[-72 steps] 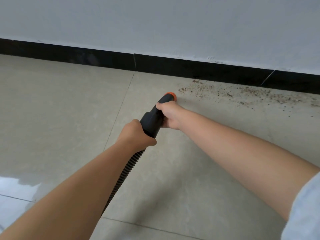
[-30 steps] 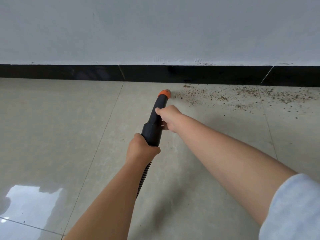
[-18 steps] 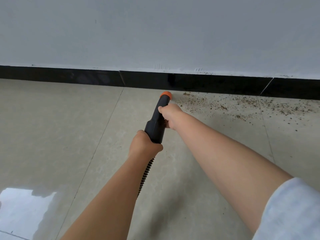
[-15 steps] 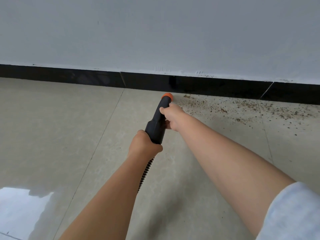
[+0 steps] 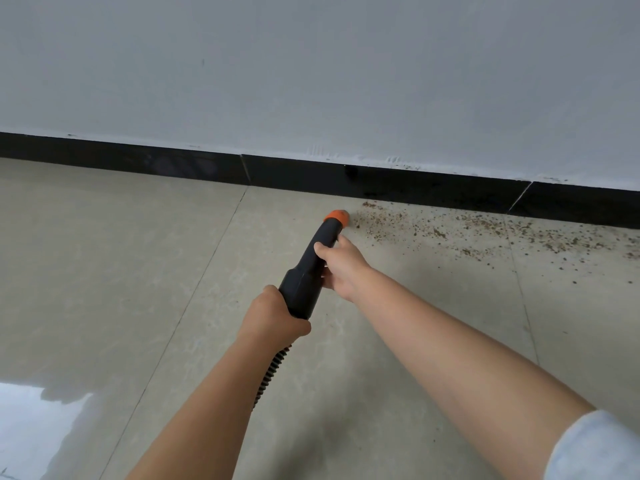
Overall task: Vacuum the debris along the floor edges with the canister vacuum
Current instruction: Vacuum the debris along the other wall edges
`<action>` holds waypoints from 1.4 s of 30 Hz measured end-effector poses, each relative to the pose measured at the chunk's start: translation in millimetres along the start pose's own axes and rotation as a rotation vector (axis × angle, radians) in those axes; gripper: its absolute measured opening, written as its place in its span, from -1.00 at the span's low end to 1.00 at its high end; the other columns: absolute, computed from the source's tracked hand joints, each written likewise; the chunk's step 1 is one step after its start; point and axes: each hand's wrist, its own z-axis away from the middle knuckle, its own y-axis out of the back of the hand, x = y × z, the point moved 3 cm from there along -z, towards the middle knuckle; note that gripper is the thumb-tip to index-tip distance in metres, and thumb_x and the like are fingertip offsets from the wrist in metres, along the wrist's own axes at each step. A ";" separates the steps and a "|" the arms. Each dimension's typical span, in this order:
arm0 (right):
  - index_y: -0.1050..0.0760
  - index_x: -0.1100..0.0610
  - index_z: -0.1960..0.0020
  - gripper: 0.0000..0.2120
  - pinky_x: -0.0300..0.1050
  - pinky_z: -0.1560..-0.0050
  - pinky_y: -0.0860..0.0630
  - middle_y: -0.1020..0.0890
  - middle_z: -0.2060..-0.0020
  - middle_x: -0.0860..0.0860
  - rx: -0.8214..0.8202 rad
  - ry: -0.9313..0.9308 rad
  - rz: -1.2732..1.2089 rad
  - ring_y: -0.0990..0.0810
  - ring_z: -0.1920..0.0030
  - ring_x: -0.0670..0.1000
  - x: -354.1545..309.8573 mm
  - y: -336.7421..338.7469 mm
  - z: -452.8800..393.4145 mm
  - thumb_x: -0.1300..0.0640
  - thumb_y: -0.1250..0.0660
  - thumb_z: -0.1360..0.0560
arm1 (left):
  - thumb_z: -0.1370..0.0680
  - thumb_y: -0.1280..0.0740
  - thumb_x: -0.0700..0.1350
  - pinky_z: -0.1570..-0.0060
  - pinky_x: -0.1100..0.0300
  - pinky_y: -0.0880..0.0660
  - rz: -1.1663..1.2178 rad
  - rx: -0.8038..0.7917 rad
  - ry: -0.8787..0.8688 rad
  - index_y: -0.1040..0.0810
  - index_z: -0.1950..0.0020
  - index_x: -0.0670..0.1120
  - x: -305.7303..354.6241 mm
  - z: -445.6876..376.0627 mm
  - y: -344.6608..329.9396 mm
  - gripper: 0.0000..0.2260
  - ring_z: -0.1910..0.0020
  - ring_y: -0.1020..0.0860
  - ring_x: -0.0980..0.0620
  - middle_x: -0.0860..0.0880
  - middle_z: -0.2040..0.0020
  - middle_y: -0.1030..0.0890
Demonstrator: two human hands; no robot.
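A black vacuum nozzle (image 5: 311,268) with an orange tip (image 5: 337,216) points at the floor near the baseboard. My left hand (image 5: 273,317) grips its rear end, where the ribbed black hose (image 5: 272,372) comes out. My right hand (image 5: 341,268) holds the nozzle further forward, on its right side. Brown crumbly debris (image 5: 450,226) is scattered on the beige tiles along the baseboard, starting just right of the orange tip and running to the right edge of view. The canister itself is out of sight.
A black baseboard (image 5: 173,164) runs along the foot of a pale grey wall (image 5: 311,81). Beige floor tiles (image 5: 104,271) with thin grout lines fill the left side. A bright window reflection (image 5: 31,427) lies at the bottom left.
The nozzle tip has shifted slightly right, up to the left end of the debris patch. The camera has tilted a little. Both hands keep the same grip.
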 end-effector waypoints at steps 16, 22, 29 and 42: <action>-0.14 0.14 -0.45 -0.54 0.18 -0.16 -0.49 -0.39 -0.32 0.16 -0.009 -0.051 -0.047 -0.45 -0.26 0.20 -0.4 -10.4 15.2 0.22 -0.19 -0.59 | -0.38 -0.46 0.08 0.46 0.33 -0.23 -0.014 -0.014 -0.051 -0.30 0.02 -0.11 -11.3 17.0 9.5 -0.57 0.34 -0.35 0.20 0.07 0.26 -0.36; -0.18 0.19 -0.41 -0.59 0.20 -0.19 -0.46 -0.38 -0.32 0.18 -0.002 -0.059 -0.073 -0.43 -0.27 0.22 -1.9 -7.7 21.7 0.24 -0.18 -0.59 | -0.37 -0.45 -0.01 0.44 0.29 -0.30 -0.007 0.007 -0.039 -0.33 0.03 -0.11 -13.5 17.8 11.3 -0.63 0.34 -0.38 0.17 0.05 0.26 -0.39; -0.10 0.12 -0.48 -0.44 0.15 -0.13 -0.53 -0.41 -0.31 0.16 0.002 -0.025 -0.047 -0.48 -0.23 0.19 10.5 1.7 20.7 0.20 -0.25 -0.55 | -0.37 -0.42 -0.05 0.41 0.27 -0.36 0.026 0.010 -0.061 -0.33 0.04 -0.10 -13.4 23.7 3.5 -0.67 0.34 -0.41 0.14 0.05 0.25 -0.41; -0.18 0.13 -0.49 -0.48 0.17 -0.20 -0.48 -0.39 -0.36 0.16 0.080 0.069 -0.030 -0.44 -0.27 0.21 -20.4 -1.6 -8.3 0.24 -0.23 -0.56 | -0.38 -0.42 -0.10 0.46 0.26 -0.33 0.112 0.022 -0.018 -0.30 0.04 -0.10 16.1 -10.0 7.9 -0.67 0.38 -0.40 0.13 0.03 0.29 -0.40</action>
